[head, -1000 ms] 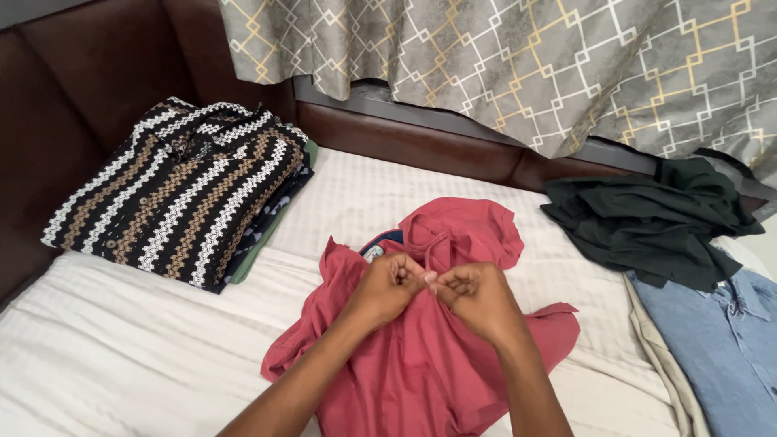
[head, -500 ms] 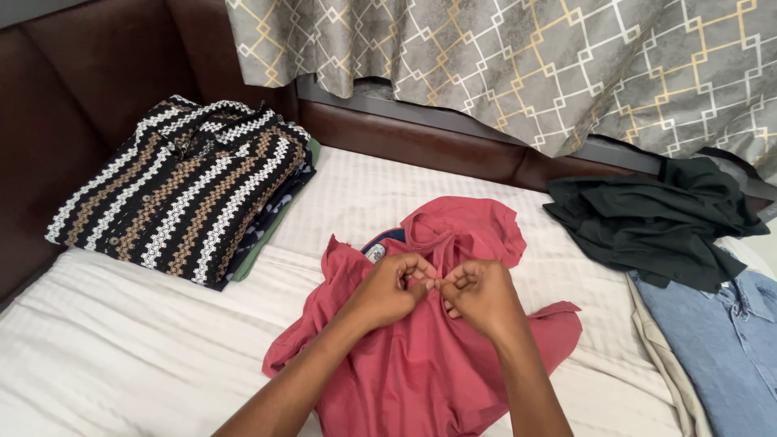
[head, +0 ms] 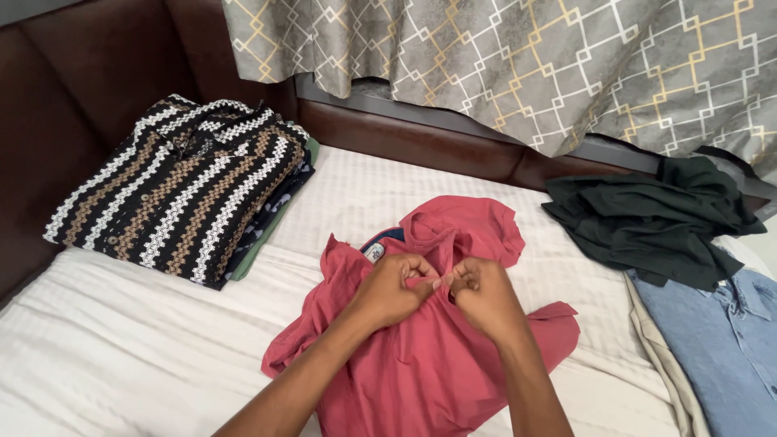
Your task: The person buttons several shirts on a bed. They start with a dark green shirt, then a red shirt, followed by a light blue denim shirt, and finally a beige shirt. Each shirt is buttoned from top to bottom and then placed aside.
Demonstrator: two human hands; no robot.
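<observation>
Here the red polo shirt (head: 437, 356) lies crumpled near the front middle of the bed (head: 121, 356), its collar end toward the headboard and its lower part running off the bottom edge of the view. The left hand (head: 392, 287) and the right hand (head: 481, 295) meet just below the collar, the fingers of both closed and pinching the red cloth at the placket, knuckles almost touching. To the left of the shirt a broad stretch of white ribbed bedcover lies open, reaching to the folded stack topped by a black, white and brown zigzag shirt (head: 182, 190) near the dark brown padded headboard (head: 73, 97). To the right the room is tighter: a rumpled dark green garment (head: 655, 214) sits near the far edge, and a blue button shirt (head: 728, 340) lies beside it at the right border. A grey curtain (head: 502, 65) with a diamond lattice pattern hangs behind the bed.
</observation>
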